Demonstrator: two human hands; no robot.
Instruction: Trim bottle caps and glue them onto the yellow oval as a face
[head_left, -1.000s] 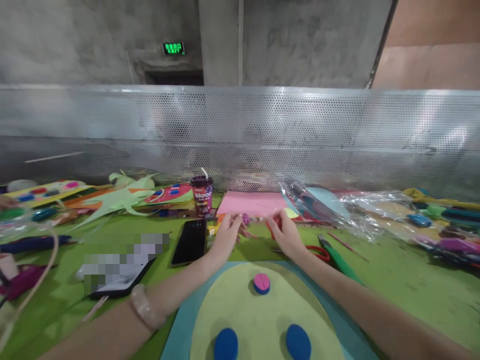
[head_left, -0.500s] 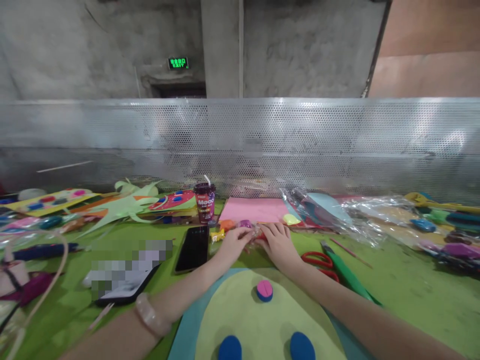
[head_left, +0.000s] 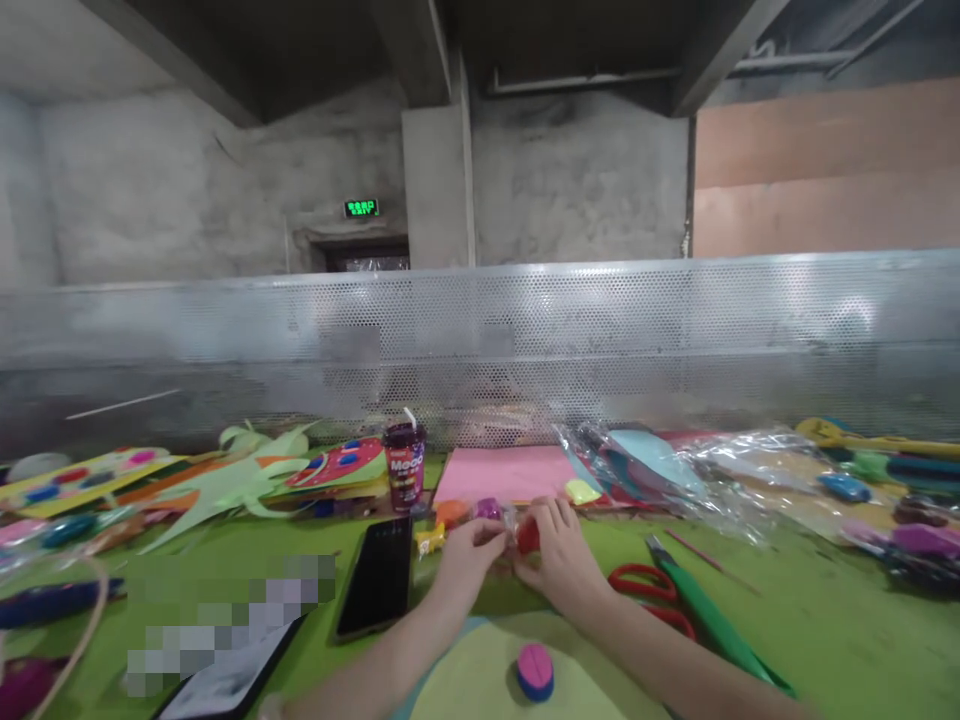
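Observation:
Both hands meet over the middle of the green table, around a small packet of red modelling clay [head_left: 528, 536] in clear plastic. My right hand [head_left: 561, 550] is closed round the red lump. Thumb and fingers of my left hand [head_left: 472, 555] pinch the edge of its clear wrapper, partly hidden by the fingers. Just beyond them lie purple [head_left: 488, 508], orange [head_left: 451, 513] and yellow [head_left: 430, 540] clay packets and a lime one [head_left: 582, 491]. Below my wrists is a pale yellow-green round sheet [head_left: 457, 680] bearing a pink-and-blue clay disc [head_left: 535, 671].
Left of my hands are a black phone [head_left: 377, 575], a purple drink cup [head_left: 405, 468] and a second, pixelated device [head_left: 240, 670]. Red-handled scissors [head_left: 645, 582] and a green cutter [head_left: 724, 625] lie right. Pink paper [head_left: 504, 474] and a perforated metal panel [head_left: 600, 350] stand behind.
The view has tilted up, so the table sits lower in the picture. My right fingers have shifted and more of the red clay shows between my hands.

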